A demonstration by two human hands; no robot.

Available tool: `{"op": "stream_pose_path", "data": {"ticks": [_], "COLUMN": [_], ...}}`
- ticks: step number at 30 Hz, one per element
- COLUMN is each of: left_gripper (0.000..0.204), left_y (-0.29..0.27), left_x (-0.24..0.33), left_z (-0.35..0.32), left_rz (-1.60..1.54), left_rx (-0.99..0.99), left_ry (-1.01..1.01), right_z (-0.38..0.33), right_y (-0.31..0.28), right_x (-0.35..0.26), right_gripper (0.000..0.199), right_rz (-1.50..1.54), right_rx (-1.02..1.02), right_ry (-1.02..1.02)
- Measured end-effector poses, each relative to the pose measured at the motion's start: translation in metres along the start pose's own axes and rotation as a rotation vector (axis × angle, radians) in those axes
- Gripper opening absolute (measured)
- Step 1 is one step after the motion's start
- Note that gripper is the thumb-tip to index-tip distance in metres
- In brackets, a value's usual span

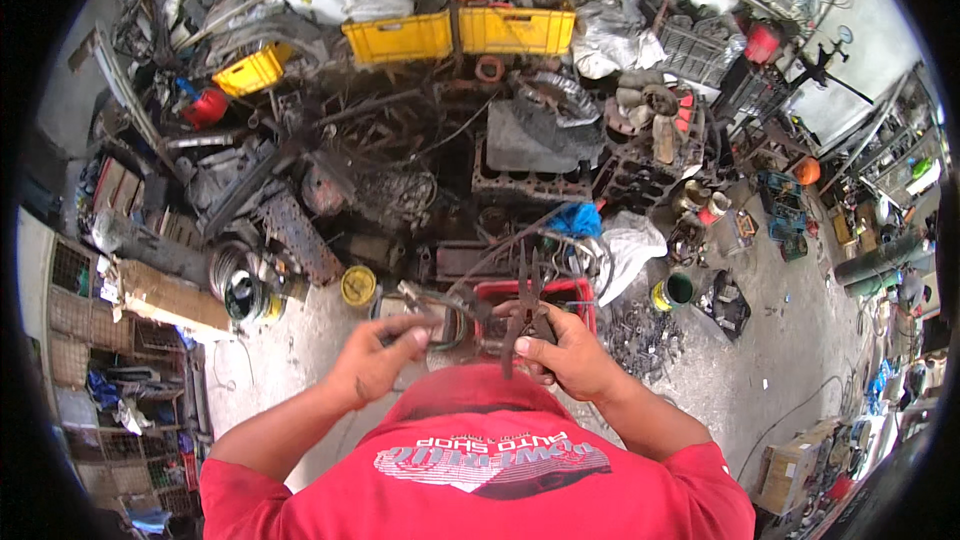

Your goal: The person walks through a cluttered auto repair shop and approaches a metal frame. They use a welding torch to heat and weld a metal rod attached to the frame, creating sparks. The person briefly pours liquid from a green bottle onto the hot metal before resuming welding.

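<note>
In the middle, my right hand (pixel 575 350) is closed around the handles of a pair of dark long-nose pliers (pixel 529 305). Their jaws point away from me and stand apart, with nothing visible between them. To its left, my left hand (pixel 385 355) is closed, thumb against curled fingers; what it holds, if anything, I cannot make out. Just beyond its fingers is a dark metal part with a bent pipe-like end (pixel 425 295). A red tray (pixel 583 290) lies under and beyond the pliers, its contents partly hidden by my right hand.
Greasy engine parts, including an engine block (pixel 530 183), crowd the floor ahead. Yellow crates (pixel 398 38) stand at the back. A yellow tub (pixel 358 285) and a green-lined can (pixel 678 289) flank the work spot. Wire-mesh shelving (pixel 75 310) is at left, a cardboard box (pixel 785 475) at lower right.
</note>
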State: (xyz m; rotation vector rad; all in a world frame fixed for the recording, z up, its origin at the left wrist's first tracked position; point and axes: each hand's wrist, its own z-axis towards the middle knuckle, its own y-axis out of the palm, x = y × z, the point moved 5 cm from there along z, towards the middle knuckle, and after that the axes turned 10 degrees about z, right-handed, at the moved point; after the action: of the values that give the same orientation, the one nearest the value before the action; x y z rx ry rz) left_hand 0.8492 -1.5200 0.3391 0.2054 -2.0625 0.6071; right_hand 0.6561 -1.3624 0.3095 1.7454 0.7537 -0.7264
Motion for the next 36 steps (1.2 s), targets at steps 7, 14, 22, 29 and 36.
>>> {"op": "stream_pose_path", "data": {"ticks": [7, 14, 22, 29, 36], "left_gripper": [0.038, 0.038, 0.038, 0.040, 0.043], "left_y": [-0.016, -0.018, -0.022, -0.018, -0.026], "left_x": [0.004, -0.003, -0.004, -0.014, -0.005], "left_z": [0.001, -0.010, -0.018, -0.026, -0.031], "left_rz": [0.095, 0.124, 0.109, 0.272, 0.411], "left_rx": [0.038, 0.035, 0.014, -0.103, -0.300], "left_ry": [0.055, 0.044, 0.025, -0.033, -0.117], "right_z": [0.006, 0.018, 0.023, 0.040, 0.055], "right_y": [-0.004, -0.012, -0.012, -0.027, -0.022], "right_x": [0.032, 0.032, 0.018, 0.001, 0.003], "right_gripper": [0.028, 0.032, 0.021, 0.019, 0.029], "right_rz": [-0.206, -0.590, -0.684, -0.716, -0.397], "right_rx": [0.111, 0.130, 0.223, 0.287, 0.172], "right_ry": [0.099, -0.008, -0.161, -0.225, -0.115]}}
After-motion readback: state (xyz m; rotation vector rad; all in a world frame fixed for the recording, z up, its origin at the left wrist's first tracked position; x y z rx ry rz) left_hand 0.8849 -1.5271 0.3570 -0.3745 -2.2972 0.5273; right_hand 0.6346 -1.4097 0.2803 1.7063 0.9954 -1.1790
